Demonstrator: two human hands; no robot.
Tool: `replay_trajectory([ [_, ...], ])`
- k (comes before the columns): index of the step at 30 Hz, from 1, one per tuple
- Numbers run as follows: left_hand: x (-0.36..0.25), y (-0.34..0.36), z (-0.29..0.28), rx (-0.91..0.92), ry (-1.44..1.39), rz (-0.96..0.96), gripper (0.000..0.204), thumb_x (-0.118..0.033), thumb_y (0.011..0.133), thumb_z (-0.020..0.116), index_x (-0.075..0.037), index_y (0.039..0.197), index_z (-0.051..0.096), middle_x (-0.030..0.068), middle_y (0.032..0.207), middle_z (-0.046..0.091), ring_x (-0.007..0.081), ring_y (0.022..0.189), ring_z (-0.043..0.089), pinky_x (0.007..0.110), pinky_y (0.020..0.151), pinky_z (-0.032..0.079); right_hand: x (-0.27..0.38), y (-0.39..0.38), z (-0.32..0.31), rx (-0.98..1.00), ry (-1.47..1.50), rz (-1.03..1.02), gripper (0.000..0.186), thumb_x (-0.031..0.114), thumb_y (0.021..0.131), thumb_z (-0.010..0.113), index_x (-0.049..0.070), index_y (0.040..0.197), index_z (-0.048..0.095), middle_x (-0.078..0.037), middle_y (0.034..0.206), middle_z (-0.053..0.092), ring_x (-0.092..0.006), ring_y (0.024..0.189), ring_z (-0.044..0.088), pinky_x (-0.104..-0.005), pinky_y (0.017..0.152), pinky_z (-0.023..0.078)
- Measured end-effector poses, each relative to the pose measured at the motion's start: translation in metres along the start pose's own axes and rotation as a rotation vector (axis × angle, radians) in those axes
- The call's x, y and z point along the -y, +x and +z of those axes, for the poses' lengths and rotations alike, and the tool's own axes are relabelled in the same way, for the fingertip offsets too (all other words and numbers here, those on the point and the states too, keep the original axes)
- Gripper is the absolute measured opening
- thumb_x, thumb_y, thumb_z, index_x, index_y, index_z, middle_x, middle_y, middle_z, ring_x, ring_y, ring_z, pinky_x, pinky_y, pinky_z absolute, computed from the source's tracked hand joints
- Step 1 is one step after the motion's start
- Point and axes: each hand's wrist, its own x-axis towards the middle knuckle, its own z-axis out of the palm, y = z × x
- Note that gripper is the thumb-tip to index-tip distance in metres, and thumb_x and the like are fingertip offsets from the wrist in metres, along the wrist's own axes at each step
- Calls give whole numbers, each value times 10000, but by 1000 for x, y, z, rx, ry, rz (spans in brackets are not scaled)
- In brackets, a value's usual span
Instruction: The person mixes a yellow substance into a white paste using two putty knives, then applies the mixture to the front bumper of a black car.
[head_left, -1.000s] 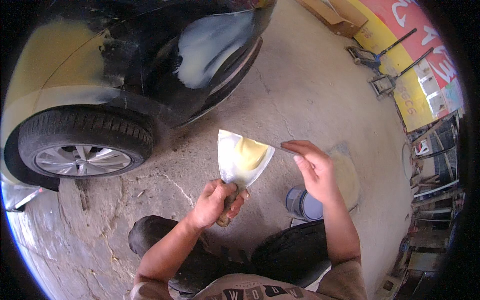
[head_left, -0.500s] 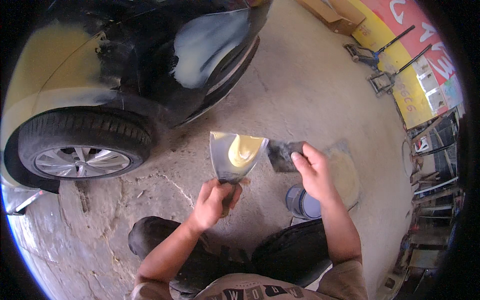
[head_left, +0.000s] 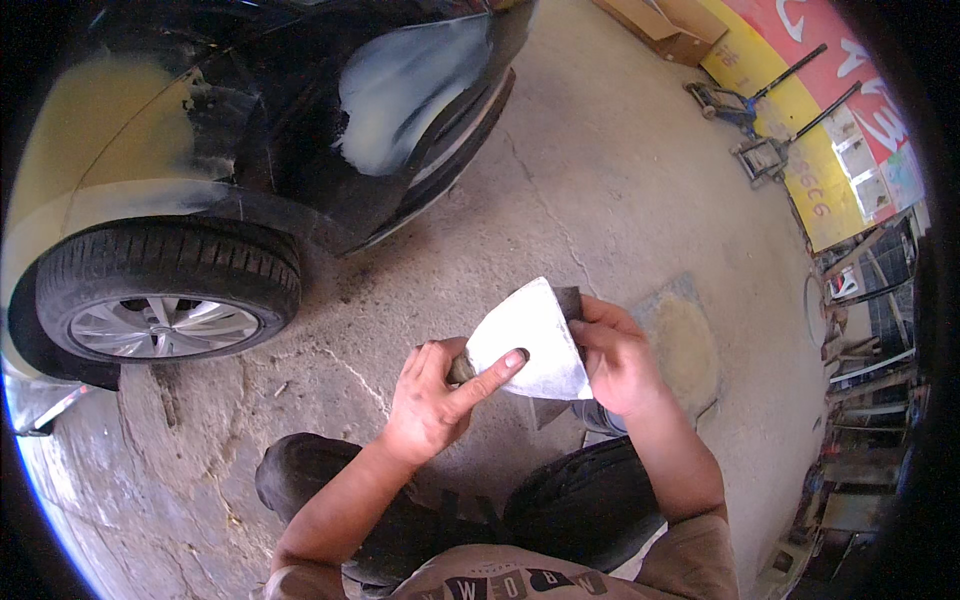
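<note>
My left hand (head_left: 425, 405) grips the wooden handle of a wide metal putty knife (head_left: 520, 330), its thumb lying on the blade. The blade is tilted over, showing a bright face; the yellow paste is not visible on it. My right hand (head_left: 625, 365) holds a dark flat spreader (head_left: 566, 299) pressed close behind the blade's right edge, its lower part showing beneath the blade. Below the hands a blue-grey can (head_left: 591, 416) is mostly hidden.
A dark car with yellowish and whitish patches (head_left: 400, 90) and an alloy wheel (head_left: 165, 250) fills the upper left. Two floor jacks (head_left: 760, 156) and a cardboard box (head_left: 665, 30) lie at the upper right, by stacked parts (head_left: 865, 400). A stained board (head_left: 680, 335) lies beside me.
My left hand has turned the putty knife over, so the yellow paste no longer shows. My right hand's spreader has moved left, behind and against the blade, now covering much of the can.
</note>
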Motion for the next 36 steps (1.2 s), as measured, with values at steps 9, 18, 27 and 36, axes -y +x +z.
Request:
replay_trajectory([
  [9, 3, 6, -3, 51, 226, -93, 732, -1, 747, 632, -340, 1393, 561, 122, 989, 553, 266, 835, 561, 373, 736, 479, 21, 0, -11, -86, -92, -190, 282, 31, 912, 505, -50, 1157, 620, -108, 1149, 668, -173, 1090, 604, -313, 967, 444],
  [18, 10, -2, -5, 235, -1047, -870, 327, -124, 961, 443, -11, 1186, 652, 72, 756, 583, 161, 655, 551, 292, 620, 445, 24, 1, 3, -254, -349, -637, 261, 81, 982, 557, -41, 1207, 609, -50, 1152, 644, -103, 1038, 584, -267, 932, 457],
  [27, -5, -7, -1, 381, -1294, -951, 388, -195, 934, 387, 102, 986, 631, 66, 665, 564, 130, 561, 500, 273, 546, 426, 32, -2, 23, 259, -1063, -590, 303, 70, 976, 524, -75, 1228, 608, -199, 1222, 654, -313, 1114, 632, -369, 955, 482],
  [36, 0, -8, -7, 377, -1421, -952, 366, -155, 900, 379, 87, 954, 648, 78, 638, 561, 137, 521, 497, 269, 511, 423, 35, -2, 2, 148, -1342, -269, 262, 89, 975, 532, -20, 1189, 636, -152, 1071, 712, -269, 968, 685, -332, 875, 511],
])
